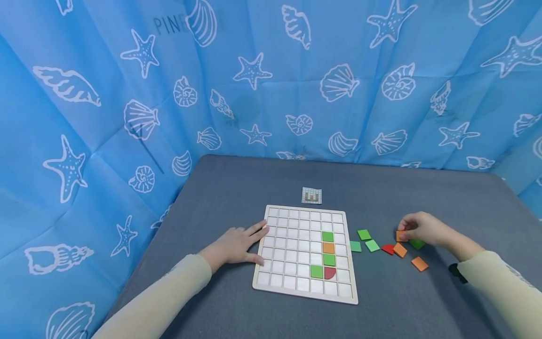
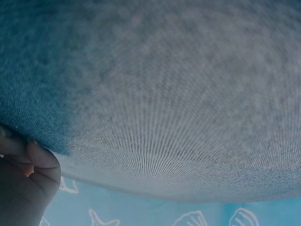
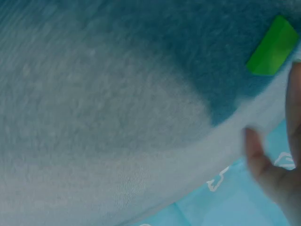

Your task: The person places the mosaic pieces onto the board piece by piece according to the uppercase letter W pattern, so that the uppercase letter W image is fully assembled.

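A white grid board [image 1: 305, 299] holds three green tiles, one orange tile [image 1: 328, 248] and a red quarter-round piece [image 1: 330, 272] in its right part. My left hand [image 1: 233, 244] rests at the board's left edge, fingers spread; in the left wrist view part of the hand [image 2: 35, 181] shows at the lower left. To the right of the board, my right hand [image 1: 427, 230] pinches an orange tile [image 1: 399, 236] between fingers and thumb. A green tile [image 1: 417, 244] lies beneath it; the right wrist view shows a green tile [image 3: 273, 47] near the blurred hand [image 3: 282, 174], but no orange one.
Loose green tiles [image 1: 363, 234], a red piece [image 1: 387, 249] and orange tiles [image 1: 419, 263] lie between the board and my right forearm. A small pattern card [image 1: 311, 196] is behind the board. A blue patterned curtain [image 1: 254, 108] surrounds the grey table [image 1: 237, 188].
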{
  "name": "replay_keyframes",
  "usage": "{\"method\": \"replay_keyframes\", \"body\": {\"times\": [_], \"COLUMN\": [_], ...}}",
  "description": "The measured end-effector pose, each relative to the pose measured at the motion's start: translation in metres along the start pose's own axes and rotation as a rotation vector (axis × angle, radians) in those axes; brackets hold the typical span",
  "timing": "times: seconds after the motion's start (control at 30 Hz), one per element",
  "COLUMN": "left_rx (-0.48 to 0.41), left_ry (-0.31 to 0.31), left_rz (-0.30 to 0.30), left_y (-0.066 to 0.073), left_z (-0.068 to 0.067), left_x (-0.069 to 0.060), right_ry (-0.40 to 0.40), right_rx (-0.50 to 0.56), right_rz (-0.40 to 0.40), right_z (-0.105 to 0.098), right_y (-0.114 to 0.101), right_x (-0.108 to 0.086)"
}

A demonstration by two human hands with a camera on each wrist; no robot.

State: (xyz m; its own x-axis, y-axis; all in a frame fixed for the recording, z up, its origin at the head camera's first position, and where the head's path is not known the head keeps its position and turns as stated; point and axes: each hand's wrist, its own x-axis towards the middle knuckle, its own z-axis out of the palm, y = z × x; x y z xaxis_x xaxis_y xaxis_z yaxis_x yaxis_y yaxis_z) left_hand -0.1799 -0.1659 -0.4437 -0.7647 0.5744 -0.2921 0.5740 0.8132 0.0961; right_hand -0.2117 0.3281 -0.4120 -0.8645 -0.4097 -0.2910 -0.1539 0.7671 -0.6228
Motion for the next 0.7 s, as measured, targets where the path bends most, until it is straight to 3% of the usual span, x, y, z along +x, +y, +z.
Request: {"method": "replay_keyframes", "body": {"times": [0.13, 0.5, 0.7], "left_rx": [0.009, 0.016, 0.013], "left_ry": [0.019, 0.028, 0.021], "left_rz": [0.014, 0.008, 0.001], "left_y": [0.0, -0.001, -0.001], "left_z": [0.0, 0.002, 0.003], "left_x": [0.0, 0.001, 0.0], "right_ry": [0.039, 0.111, 0.139], "right_rx": [-0.008, 0.239, 0.349], "right_rz": [0.009, 0.146, 0.163], "right_z": [-0.003, -0.004, 0.004], "right_y": [-0.006, -0.036, -0.051], "right_x": [-0.001, -0.01, -0.012]}}
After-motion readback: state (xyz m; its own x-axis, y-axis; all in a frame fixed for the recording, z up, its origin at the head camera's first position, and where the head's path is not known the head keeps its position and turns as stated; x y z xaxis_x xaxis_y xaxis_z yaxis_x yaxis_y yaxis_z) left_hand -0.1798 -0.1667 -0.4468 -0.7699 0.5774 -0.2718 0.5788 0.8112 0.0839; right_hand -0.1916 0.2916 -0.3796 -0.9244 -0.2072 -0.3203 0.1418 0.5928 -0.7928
